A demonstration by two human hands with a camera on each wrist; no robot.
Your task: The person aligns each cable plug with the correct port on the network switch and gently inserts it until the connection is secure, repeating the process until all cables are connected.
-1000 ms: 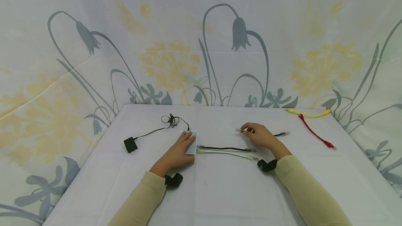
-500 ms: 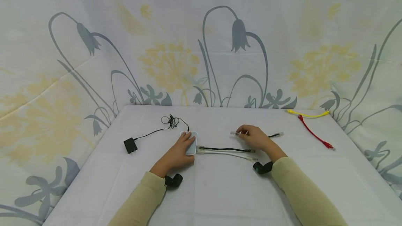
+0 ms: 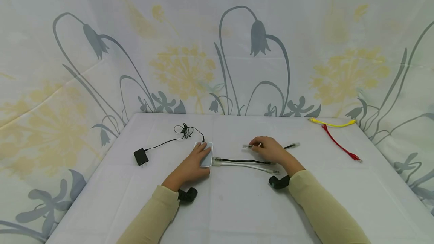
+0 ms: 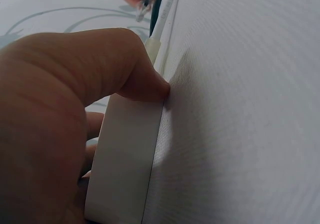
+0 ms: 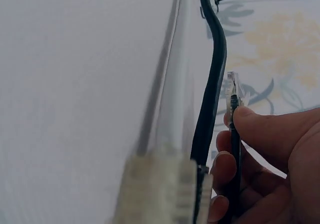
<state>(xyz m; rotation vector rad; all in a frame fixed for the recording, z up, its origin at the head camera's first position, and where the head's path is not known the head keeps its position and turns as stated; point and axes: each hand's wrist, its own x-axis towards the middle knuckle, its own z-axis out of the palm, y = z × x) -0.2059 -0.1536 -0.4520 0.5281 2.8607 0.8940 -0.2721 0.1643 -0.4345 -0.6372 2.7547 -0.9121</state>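
My left hand (image 3: 190,165) lies over a small white network switch (image 3: 207,156), fingers on its top and thumb along its near side; in the left wrist view the thumb (image 4: 142,79) bends against the casing. My right hand (image 3: 271,150) pinches a short black network cable (image 5: 235,129) between thumb and fingers, just behind its clear plug (image 3: 246,146). That plug points left toward the switch, and the cable's other end sticks out right of the hand. A second black cable (image 3: 242,160) and a white cable (image 3: 242,164) run rightward from the switch's right side.
A black power adapter (image 3: 141,156) lies at the left, its bundled cord (image 3: 184,131) reaching the switch's back edge. At the far right lie a yellow cable (image 3: 333,124) and a red cable (image 3: 340,145). Patterned cloth (image 3: 190,70) stands behind the white table (image 3: 237,206).
My right hand has moved left with the black network cable, bringing its plug closer to the switch. The left hand has stayed in place on the switch.
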